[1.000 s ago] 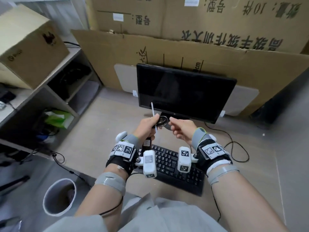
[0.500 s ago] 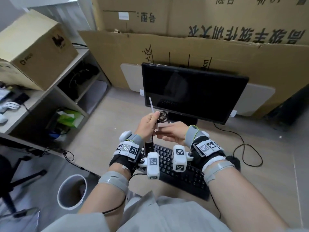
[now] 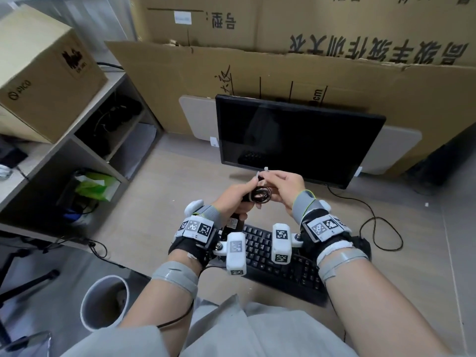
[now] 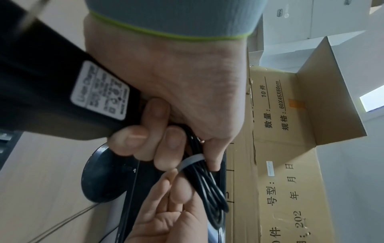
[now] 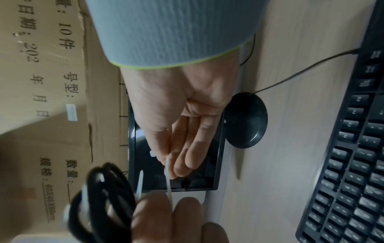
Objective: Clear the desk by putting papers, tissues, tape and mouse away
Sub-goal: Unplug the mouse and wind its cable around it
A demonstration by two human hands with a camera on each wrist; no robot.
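My left hand [image 3: 240, 195] grips a black mouse [image 3: 233, 224] with its label side showing [image 4: 99, 92], together with its coiled black cable [image 3: 261, 195]. A white tie [image 3: 261, 173] is wrapped round the coil [image 4: 192, 160]. My right hand [image 3: 279, 181] pinches the free end of that tie [image 5: 168, 177] between thumb and fingers, just above the coil [image 5: 104, 197]. Both hands are held in the air in front of the monitor [image 3: 296, 140]. The mouse's top side is hidden in my palm.
A black keyboard [image 3: 283, 266] lies on the desk under my wrists, its cable trailing right. The monitor's round stand [image 5: 246, 120] sits behind it. To the left are a shelf with a green tissue pack [image 3: 96, 186], a cardboard box [image 3: 43, 73] and a white bin [image 3: 104, 302].
The tie stood upright from my left hand; now my right hand has taken its end and bent it over the coil. Both hands have risen slightly toward the monitor.
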